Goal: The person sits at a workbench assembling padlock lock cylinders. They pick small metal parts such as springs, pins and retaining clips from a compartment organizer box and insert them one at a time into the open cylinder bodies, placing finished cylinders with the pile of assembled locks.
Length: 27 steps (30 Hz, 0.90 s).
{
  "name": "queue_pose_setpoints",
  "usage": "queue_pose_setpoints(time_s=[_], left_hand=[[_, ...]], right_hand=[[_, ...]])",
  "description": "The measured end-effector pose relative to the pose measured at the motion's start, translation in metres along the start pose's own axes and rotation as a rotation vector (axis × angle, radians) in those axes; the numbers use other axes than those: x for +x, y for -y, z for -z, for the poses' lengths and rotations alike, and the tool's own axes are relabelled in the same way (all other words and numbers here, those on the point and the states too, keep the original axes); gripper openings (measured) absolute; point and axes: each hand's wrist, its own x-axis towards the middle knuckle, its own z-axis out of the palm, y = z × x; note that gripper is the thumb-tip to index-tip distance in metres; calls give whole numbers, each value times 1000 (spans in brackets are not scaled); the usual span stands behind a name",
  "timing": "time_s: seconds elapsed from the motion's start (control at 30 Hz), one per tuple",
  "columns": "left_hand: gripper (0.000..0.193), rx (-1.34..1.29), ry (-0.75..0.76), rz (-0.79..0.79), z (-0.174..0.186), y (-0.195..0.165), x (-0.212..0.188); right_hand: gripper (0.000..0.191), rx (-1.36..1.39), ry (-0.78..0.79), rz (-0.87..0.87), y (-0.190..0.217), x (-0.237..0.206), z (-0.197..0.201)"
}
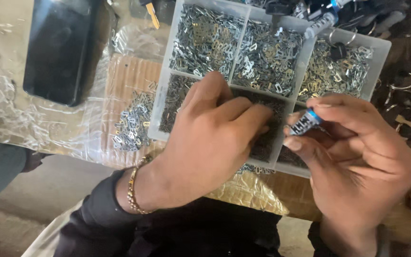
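Two hands: right hand (357, 157) fingers pinch blue-tipped cylinder (305, 122); left hand (210, 143) fingers, seemingly curled, dip into tray (160, 102).

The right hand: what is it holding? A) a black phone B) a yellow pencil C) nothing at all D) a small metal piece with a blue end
D: the right hand pinches a small metal piece with a blue end between thumb and fingers, beside the tray.
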Motion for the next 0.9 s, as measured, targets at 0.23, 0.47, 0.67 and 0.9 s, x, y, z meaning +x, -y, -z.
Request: queue_pose_setpoints(time_s=[0.23, 0.47, 0.67, 0.9], left_hand=[[23, -489, -120, 171, 2, -4, -5], [23, -848, -41, 258, 0, -7, -9], [20, -284, -129, 79, 3, -4, -1], [22, -170, -111, 49, 0, 2, -6]], right_hand=[[33, -166, 10, -69, -4, -3, 6], [30, 22, 64, -1, -10, -7, 7], [32, 39, 38, 3, -10, -8, 3], [33, -53, 41, 4, -1, -4, 1]])
